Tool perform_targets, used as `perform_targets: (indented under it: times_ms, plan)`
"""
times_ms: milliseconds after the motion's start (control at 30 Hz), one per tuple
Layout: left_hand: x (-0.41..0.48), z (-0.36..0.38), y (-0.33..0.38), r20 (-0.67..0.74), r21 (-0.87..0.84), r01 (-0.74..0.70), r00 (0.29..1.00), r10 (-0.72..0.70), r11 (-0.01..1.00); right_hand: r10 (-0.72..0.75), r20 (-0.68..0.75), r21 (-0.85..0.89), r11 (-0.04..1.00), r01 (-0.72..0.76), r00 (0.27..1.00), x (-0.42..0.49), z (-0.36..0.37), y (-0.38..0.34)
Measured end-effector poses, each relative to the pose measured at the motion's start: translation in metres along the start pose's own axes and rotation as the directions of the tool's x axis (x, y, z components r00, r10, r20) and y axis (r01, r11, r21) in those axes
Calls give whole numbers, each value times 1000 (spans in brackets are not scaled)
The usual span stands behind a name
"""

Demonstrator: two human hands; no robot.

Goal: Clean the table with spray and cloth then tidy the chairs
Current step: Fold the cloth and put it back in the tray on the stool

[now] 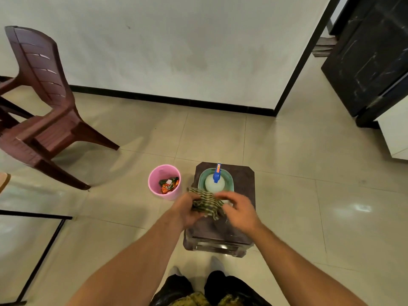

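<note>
A green striped cloth (206,203) is bunched between both hands above a low brown stool (242,180). My left hand (187,209) grips its left side and my right hand (239,209) holds its right side with curled fingers. Just beyond the cloth, a spray bottle (215,183) with a blue trigger head lies in a teal basket (229,178) on the stool. A dark red plastic chair (44,107) stands at the left. The glass table (28,235) with a black frame shows at the lower left.
A pink bin (154,184) holding a snack wrapper stands on the floor left of the stool. A white wall with black skirting runs behind. A dark cabinet (371,62) stands at the upper right. My feet are at the bottom edge.
</note>
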State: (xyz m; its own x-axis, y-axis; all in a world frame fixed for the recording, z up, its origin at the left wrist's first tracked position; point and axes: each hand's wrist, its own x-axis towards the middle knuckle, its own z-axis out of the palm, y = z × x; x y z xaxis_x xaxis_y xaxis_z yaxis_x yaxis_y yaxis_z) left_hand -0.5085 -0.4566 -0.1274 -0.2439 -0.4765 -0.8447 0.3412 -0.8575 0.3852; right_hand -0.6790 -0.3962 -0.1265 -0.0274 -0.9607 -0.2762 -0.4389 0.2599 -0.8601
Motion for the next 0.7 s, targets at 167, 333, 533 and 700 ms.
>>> perform_targets:
  times_ms: [167, 333, 533, 700]
  plan:
    - [6, -6, -2, -20, -159, 15, 1000, -19, 987, 712, 250, 488, 492, -721, 656, 9, 14, 36]
    - [14, -1, -12, 54, -217, 67, 997, -56, 974, 591, 470, 689, 219, -691, 656, 17, 20, 40]
    - [47, -2, -12, -167, 198, 137, 980, -105, 970, 696, 291, 682, 331, -653, 657, 48, 8, 52]
    - [74, 6, -6, -226, 288, 102, 973, -36, 952, 725, 296, 602, 364, -711, 622, 73, -1, 58]
